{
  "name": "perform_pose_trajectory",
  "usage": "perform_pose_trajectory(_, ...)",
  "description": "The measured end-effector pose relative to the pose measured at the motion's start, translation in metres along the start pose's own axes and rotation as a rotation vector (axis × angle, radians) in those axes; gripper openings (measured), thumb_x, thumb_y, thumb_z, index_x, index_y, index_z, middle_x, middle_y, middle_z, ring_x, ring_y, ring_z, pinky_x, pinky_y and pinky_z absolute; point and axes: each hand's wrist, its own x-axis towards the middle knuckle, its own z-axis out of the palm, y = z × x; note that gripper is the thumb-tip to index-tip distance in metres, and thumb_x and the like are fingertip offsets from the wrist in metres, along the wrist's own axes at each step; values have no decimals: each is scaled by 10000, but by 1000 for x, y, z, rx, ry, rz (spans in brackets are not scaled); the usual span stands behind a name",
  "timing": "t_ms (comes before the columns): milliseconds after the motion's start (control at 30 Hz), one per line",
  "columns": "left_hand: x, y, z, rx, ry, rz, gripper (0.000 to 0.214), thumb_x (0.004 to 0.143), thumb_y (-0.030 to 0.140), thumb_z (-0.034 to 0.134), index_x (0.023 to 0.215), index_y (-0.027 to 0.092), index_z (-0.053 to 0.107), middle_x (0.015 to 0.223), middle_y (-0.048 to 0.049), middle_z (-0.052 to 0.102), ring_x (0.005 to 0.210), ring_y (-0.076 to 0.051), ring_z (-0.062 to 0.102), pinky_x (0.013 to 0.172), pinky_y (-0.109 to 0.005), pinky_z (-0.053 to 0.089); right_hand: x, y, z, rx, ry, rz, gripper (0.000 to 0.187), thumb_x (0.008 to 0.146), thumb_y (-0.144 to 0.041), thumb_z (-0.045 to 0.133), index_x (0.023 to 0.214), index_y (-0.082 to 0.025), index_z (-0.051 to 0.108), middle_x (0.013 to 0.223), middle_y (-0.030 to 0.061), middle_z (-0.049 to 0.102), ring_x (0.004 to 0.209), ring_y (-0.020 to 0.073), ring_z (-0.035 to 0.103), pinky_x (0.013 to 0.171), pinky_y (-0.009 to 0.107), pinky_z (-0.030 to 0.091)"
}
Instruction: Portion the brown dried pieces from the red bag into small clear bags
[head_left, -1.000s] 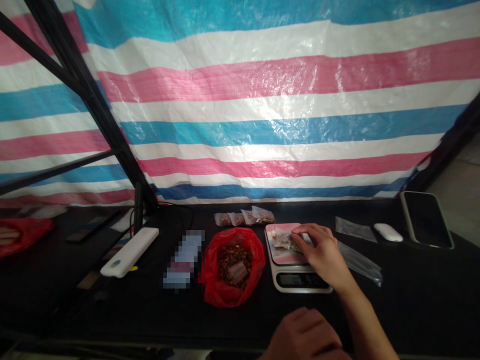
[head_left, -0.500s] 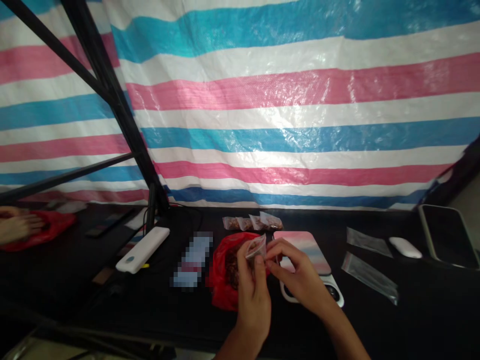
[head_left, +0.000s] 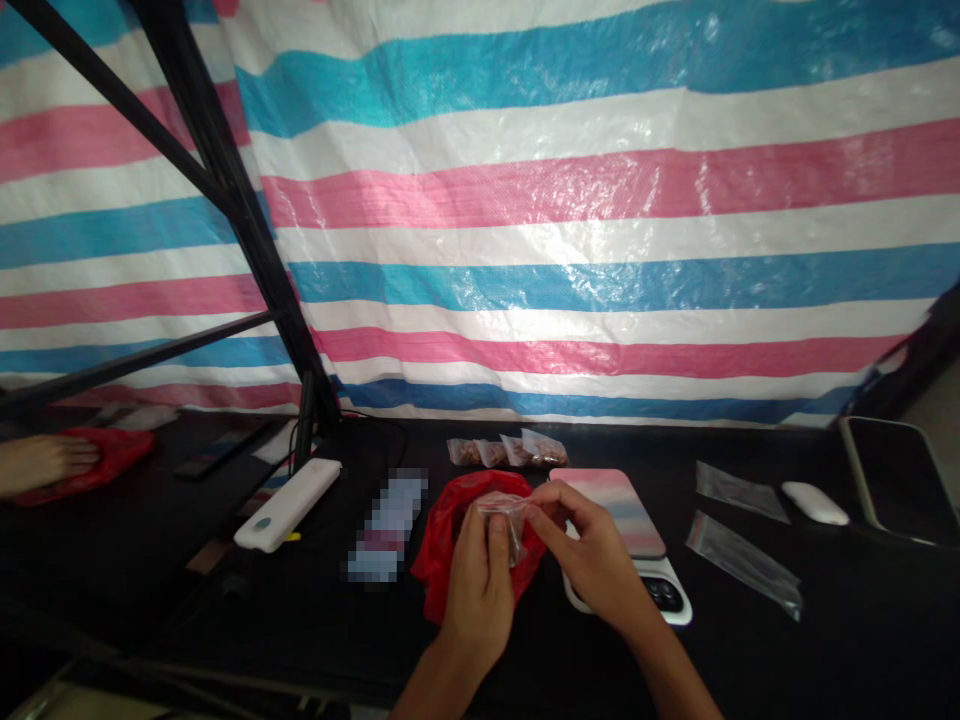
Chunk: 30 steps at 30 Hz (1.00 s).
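My left hand (head_left: pixel 480 580) is closed on a small clear zip bag (head_left: pixel 511 518), its fingers and thumb on the bag's left side. With thumb and fingertips, my right hand (head_left: pixel 585 540) pinches the bag's top right edge. Both hands are above an open red plastic bag (head_left: pixel 442 530), whose inside they mostly hide. What the zip bag contains is hard to make out behind the fingers. Just right of the red bag, partly under my right hand, lies a white kitchen scale (head_left: pixel 679 603) with a pink and blue striped top (head_left: pixel 615 500).
Several filled zip bags (head_left: pixel 510 450) stand in a row behind. Two flat zip bags (head_left: pixel 742 565), a white case (head_left: pixel 814 503) and a phone (head_left: pixel 900 480) lie right. A white power bank (head_left: pixel 289 505) is left. Farther left, another person's hand (head_left: pixel 49 463) rests on a red bag (head_left: pixel 112 460).
My hands have moved down and slightly left with the zip bag, which has tilted lower over the red bag. Its upper edge now stretches between both hands.
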Motion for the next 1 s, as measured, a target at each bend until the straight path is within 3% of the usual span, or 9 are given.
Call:
perform_pose_trajectory(133,3,9,-5,12,-55,33,389,1031,505,434,959,206,671,928,-69,726,876,-221,685,836,-342,550,1,0,-4,56,20,13,249,837,-434,713,749,-214,636,694,-25,531,661,143,455,625,275,396)
perform_pose_trajectory(233,6,15,-6,1,-77,59,359,1033,472,451,898,208,654,844,-41,704,790,-198,664,751,-305,537,1,0,-5,139,17,50,279,806,-470,750,769,-212,651,707,-23,549,676,144,481,632,272,407)
perform_pose_trajectory(333,8,17,-7,-24,-87,75,336,1045,433,441,929,209,662,881,-43,720,807,-193,668,746,-296,531,1,-1,-4,258,-31,134,304,789,-493,781,826,-204,693,772,1,635,745,160,558,701,282,452)
perform_pose_trajectory(500,10,15,-8,-18,-98,198,289,1050,374,443,1106,211,676,1149,-85,723,1097,-225,660,1002,-364,493,1,-5,-3,313,-23,181,344,754,-523,816,789,-202,698,753,-4,645,733,156,568,699,276,456)
perform_pose_trajectory(700,10,13,-4,-65,-94,66,330,1042,439,450,1001,204,678,970,-64,747,908,-214,703,825,-326,549,3,-3,-2,255,-7,158,422,729,-600,811,838,-202,725,747,-4,625,699,149,536,654,269,450)
perform_pose_trajectory(1000,12,12,1,-207,39,45,300,967,489,593,932,206,686,901,-44,741,829,-190,708,736,-275,568,-1,0,-4,133,-71,51,359,871,-574,691,900,-216,701,774,-8,567,695,144,500,644,265,432)
